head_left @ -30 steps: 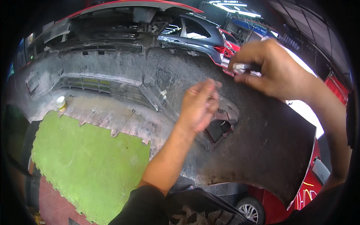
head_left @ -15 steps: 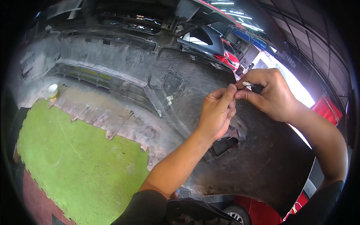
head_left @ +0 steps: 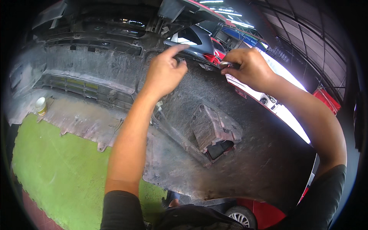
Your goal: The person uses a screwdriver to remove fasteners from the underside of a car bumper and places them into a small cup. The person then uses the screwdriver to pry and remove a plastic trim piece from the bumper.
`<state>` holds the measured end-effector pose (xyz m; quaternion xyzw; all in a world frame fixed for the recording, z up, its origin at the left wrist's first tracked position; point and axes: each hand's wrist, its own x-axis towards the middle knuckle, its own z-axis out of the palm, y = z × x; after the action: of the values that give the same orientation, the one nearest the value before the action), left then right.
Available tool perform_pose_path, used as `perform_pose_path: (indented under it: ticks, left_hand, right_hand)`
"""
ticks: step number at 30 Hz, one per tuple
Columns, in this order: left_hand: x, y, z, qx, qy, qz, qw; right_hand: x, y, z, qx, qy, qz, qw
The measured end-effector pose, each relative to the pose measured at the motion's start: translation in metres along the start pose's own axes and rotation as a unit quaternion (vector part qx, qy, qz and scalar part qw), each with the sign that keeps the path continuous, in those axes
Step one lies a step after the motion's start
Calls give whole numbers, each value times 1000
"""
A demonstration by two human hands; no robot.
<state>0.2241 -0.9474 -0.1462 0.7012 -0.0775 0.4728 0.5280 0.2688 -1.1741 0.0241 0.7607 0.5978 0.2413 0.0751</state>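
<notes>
A large dark bumper cover (head_left: 264,165), scuffed and dusty on the side facing me, spreads beneath both hands. My left hand (head_left: 163,73) is over its far upper part, index finger stretched out. By the thumb tip sits a small dark grey piece (head_left: 181,59), too small to name; its grip is partly hidden. Farther right, beside the bumper's far edge, my right hand (head_left: 251,69) is closed around a short tool with a shiny metal end (head_left: 226,64). The rest of the tool is hidden in the fist.
A white-and-yellow cup (head_left: 40,105) stands at the left on the bumper, near a green floor mat (head_left: 57,165). Beyond are a dark grey car (head_left: 197,44) and a red one. A car wheel (head_left: 240,217) shows at the bottom.
My hands have come apart from where their fingertips met. The left has moved left and up, its index finger now stretched out; the right has moved slightly left and up with the tool. The view has shifted.
</notes>
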Motion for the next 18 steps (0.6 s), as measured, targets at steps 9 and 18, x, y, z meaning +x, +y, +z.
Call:
perform_pose_path:
  ticks: [9, 18]
  left_hand:
    - [25, -5, 10, 221, -66, 69, 971]
    - [27, -7, 11, 217, -72, 48, 972]
  right_hand:
    - [13, -6, 24, -76, 46, -89, 992]
    - [17, -4, 34, -191, 30, -137, 972]
